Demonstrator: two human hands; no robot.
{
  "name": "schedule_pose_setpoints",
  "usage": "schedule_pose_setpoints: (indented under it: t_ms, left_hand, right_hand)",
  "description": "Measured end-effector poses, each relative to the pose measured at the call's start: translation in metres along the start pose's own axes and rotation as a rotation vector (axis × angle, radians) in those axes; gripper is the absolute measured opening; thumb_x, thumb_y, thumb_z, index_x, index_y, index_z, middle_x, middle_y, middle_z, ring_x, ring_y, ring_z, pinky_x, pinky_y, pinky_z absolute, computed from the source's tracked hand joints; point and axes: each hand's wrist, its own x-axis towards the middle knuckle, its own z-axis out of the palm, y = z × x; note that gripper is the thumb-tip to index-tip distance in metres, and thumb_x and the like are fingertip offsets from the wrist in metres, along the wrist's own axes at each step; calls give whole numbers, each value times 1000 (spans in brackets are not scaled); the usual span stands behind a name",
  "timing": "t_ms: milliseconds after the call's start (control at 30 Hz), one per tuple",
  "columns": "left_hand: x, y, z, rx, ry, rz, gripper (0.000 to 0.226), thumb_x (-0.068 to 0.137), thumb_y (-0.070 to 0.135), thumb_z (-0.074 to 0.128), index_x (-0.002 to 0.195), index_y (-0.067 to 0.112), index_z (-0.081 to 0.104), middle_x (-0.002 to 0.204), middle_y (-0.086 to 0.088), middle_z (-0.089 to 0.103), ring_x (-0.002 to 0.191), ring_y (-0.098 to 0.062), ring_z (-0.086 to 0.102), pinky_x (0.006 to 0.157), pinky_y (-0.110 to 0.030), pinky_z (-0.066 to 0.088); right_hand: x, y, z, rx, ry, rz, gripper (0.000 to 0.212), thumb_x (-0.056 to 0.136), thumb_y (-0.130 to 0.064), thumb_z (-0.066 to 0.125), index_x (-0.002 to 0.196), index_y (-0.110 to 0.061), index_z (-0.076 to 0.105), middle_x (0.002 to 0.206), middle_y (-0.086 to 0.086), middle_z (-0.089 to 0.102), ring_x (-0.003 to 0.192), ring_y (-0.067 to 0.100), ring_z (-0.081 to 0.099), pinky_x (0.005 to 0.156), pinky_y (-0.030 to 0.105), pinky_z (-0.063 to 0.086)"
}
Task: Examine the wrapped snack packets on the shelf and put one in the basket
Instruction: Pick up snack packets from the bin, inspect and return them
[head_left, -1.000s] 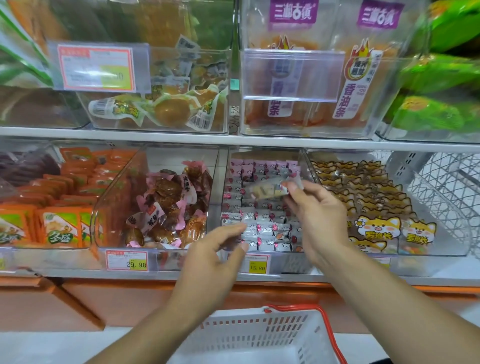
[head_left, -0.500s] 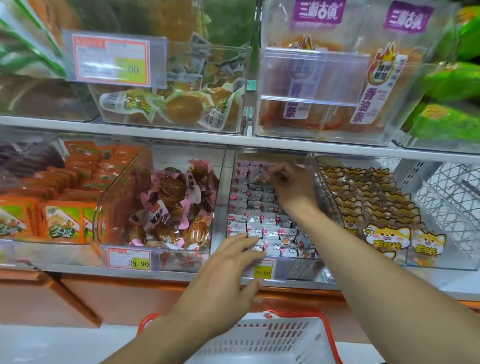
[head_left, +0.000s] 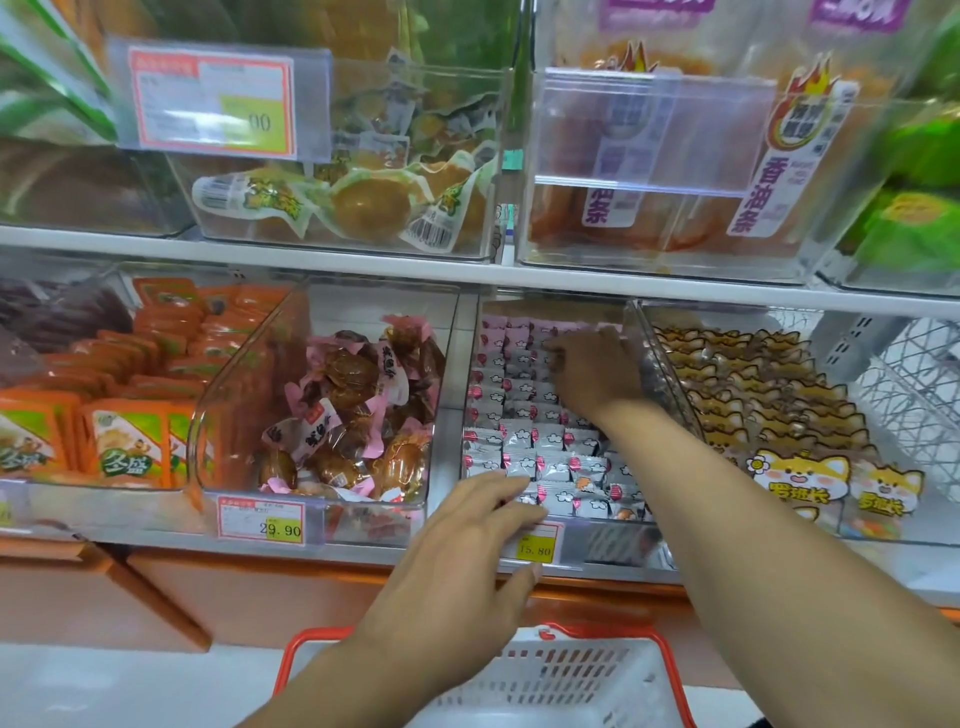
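The small grey-and-pink snack packets (head_left: 545, 447) lie in tidy rows inside a clear bin (head_left: 631, 332) on the lower shelf, each packet's long side running left to right, the rows stepping back toward the rear of the shelf. The right hand (head_left: 592, 374) is reached deep into that bin, palm down on the back rows, fingers curled onto the packets; whether it is gripping one I cannot tell, the fingertips are hidden. The left hand (head_left: 467, 561) hangs at the bin's front edge, fingers loosely spread and holding nothing, its fingertips over the front row and just above a yellow price tag (head_left: 537, 545) reading 15.80. To the left sits a bin of brown, pink-wrapped snacks (head_left: 353, 410) with a tag reading 29.90 (head_left: 262, 525), and beyond that orange packets (head_left: 130, 441). To the right are packets printed with a cartoon fox face (head_left: 800, 473). Down below, under both forearms, is a white basket (head_left: 561, 680) with a red rim.
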Motion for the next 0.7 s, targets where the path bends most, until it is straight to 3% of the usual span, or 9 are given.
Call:
schedule_pose_setpoints:
  t_ms: [100, 200, 300, 400, 467, 533, 600, 700]
  left_hand:
    - [0, -2, 1, 12, -9, 2, 51, 94, 43, 65, 143, 40, 50, 151, 35, 28, 126, 34, -3, 98, 7, -4]
    - [1, -2, 1, 17, -6, 2, 51, 94, 43, 65, 143, 40, 50, 150, 36, 27, 127, 34, -3, 97, 9, -5]
    - [0, -3, 0, 7, -3, -7, 52, 94, 43, 65, 144, 42, 49, 151, 37, 23, 128, 33, -2, 99, 6, -3]
    - [-3, -4, 1, -13, 8, -26, 50, 94, 43, 65, 141, 44, 49, 153, 39, 18, 132, 28, 6, 107, -3, 5]
    - [-5, -5, -1, -43, 18, -36, 50, 94, 43, 65, 140, 48, 47, 152, 43, 15, 133, 29, 8, 108, -7, 11]
    - [-6, -3, -4, -129, 71, -56, 49, 95, 40, 66, 138, 52, 47, 149, 47, 19, 136, 26, 13, 110, -12, 22]
    - [-5, 0, -9, -273, 198, -99, 45, 93, 31, 70, 132, 48, 54, 139, 43, 41, 133, 17, 35, 107, -16, 35]
    - [-2, 0, -18, -567, 366, -270, 31, 90, 28, 73, 114, 44, 64, 111, 27, 67, 105, 5, 64, 85, -11, 51]
  right_hand:
    - [-3, -3, 0, -18, -68, 36, 25, 99, -17, 56, 117, -26, 71, 133, 7, 65, 138, 33, 43, 118, 53, 30]
    - [-7, -6, -5, 36, 54, 15, 24, 98, -12, 55, 95, -29, 72, 112, 0, 72, 118, 26, 59, 109, 45, 41]
    - [-8, -13, -17, 210, 172, 63, 28, 103, -15, 45, 85, -21, 66, 92, -4, 68, 84, 11, 62, 82, 24, 49]
    - [-2, -16, -38, 352, 268, 157, 34, 105, -20, 45, 76, -12, 62, 75, -3, 58, 77, 18, 58, 66, 24, 47]
    - [-6, -14, -49, 590, 366, 263, 19, 98, -15, 57, 81, -12, 66, 78, -7, 62, 74, 12, 58, 73, 23, 46]
    - [-24, -14, -57, 759, 453, 299, 19, 95, -7, 61, 79, -17, 63, 82, -7, 66, 77, 11, 62, 78, 25, 50]
    - [-48, -17, -58, 857, 485, 297, 10, 98, -9, 59, 91, -15, 62, 94, 3, 70, 92, 22, 67, 84, 34, 55]
    - [-92, -23, -57, 1076, 437, 349, 14, 101, -15, 58, 91, -24, 60, 94, -1, 72, 96, 23, 70, 88, 40, 57]
